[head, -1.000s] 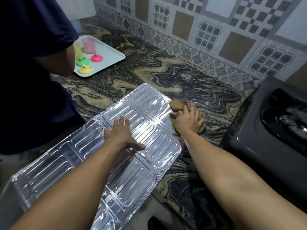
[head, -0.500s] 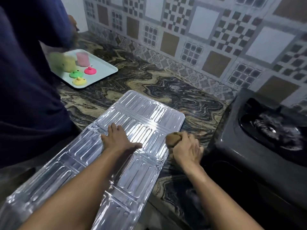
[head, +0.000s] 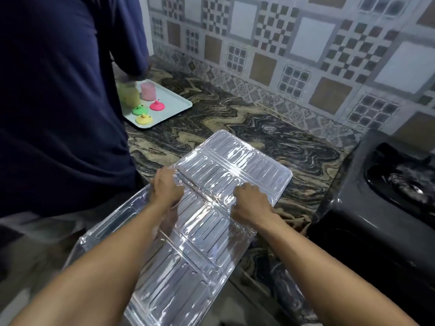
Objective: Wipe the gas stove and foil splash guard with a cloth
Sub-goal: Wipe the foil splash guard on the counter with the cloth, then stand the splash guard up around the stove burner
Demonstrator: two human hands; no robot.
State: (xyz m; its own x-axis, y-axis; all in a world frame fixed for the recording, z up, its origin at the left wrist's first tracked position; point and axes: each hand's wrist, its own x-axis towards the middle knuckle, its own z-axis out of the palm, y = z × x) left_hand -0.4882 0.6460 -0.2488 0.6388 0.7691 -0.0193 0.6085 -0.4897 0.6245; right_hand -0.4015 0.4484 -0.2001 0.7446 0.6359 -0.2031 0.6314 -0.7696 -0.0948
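Note:
The silver foil splash guard [head: 226, 165] lies flat across the marbled counter, its near panels hanging over the front edge. My left hand [head: 166, 187] grips its left edge at a fold line. My right hand [head: 251, 204] rests with curled fingers on the guard near its right edge and seems to grip it. The brown cloth [head: 294, 218] lies loose on the counter just right of my right wrist, partly hidden by it. The dark grey gas stove [head: 367, 208] stands at the right, with one black burner [head: 404, 182] showing.
Another person in a dark blue shirt [head: 58, 102] stands close on the left. A pale tray [head: 179, 102] with cups and coloured lids sits at the back left. The patterned tiled wall [head: 282, 55] runs behind the counter [head: 235, 118].
My right hand has let go of the cloth, which now lies on the counter, and moved onto the guard. My left hand has shifted to the guard's left edge.

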